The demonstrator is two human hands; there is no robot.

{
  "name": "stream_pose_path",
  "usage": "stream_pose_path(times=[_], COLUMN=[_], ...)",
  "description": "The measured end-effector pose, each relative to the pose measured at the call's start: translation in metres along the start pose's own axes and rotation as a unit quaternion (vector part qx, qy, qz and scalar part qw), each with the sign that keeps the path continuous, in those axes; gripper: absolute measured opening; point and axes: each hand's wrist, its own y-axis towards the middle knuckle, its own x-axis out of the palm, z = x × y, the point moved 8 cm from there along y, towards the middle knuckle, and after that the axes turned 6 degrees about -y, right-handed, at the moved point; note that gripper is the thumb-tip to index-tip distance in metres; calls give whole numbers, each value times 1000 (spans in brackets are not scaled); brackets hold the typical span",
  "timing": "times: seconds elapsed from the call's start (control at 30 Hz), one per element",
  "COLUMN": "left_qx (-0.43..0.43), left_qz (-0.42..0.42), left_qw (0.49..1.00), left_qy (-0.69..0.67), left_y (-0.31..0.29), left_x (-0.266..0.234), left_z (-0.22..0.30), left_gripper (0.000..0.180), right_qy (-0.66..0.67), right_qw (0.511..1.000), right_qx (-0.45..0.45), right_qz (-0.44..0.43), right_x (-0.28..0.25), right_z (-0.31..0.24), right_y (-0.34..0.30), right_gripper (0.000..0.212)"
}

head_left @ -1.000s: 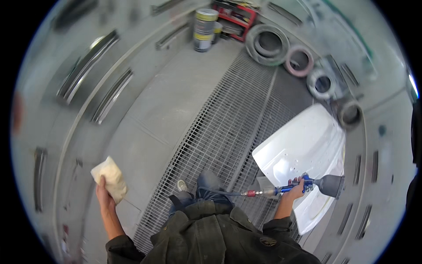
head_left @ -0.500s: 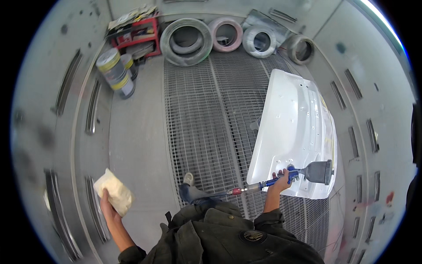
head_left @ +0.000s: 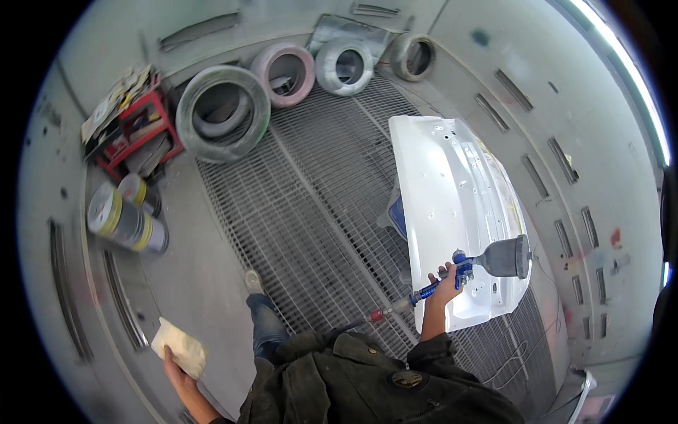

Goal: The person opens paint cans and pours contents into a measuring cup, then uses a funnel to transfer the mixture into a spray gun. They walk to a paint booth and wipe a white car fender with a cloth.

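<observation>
My left hand [head_left: 174, 370], low on the left, grips a folded cream-coloured cloth [head_left: 185, 351], thumb on top. My right hand [head_left: 445, 290] is wrapped around the handle of a blue spray gun [head_left: 462, 267] with a grey paint cup pointing right. From the gun's handle an air hose with a red coupling [head_left: 376, 316] runs back toward my body. Beneath and beyond the gun lies a large white car body panel [head_left: 427, 205] with several holes. From this view I cannot tell whether the gun touches the panel. Part of a blue and grey support [head_left: 397, 215] shows at the panel's left edge.
Several tyres, including a large grey-green one [head_left: 185, 116], lean along the far wall. A red shelf cart [head_left: 119, 161] and paint cans [head_left: 127, 219] stand at the left. Metal floor grating [head_left: 304, 191] runs down the middle. A loose thin cable [head_left: 519, 357] lies at the lower right.
My view has turned to the right, so the tyres, cart and cans sit farther left. More of my leg and the support beside the panel now show. Both hands keep their hold.
</observation>
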Motion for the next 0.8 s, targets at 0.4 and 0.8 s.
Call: stream_pose_path(times=[0.4,0.8], left_qx=[37,-65], left_qz=[-159,-404], left_qw=[949,768], left_qy=[269,492], left_y=[305,354], left_x=[426,796], left_z=[158,-84], left_gripper=[54,59], right_qy=[78,149], right_qw=[979,918], right_qx=[27,-5], right_qz=[185,369], right_x=[165,272], right_z=[-5,31], right_y=[-70,11], right_gripper=[27,21])
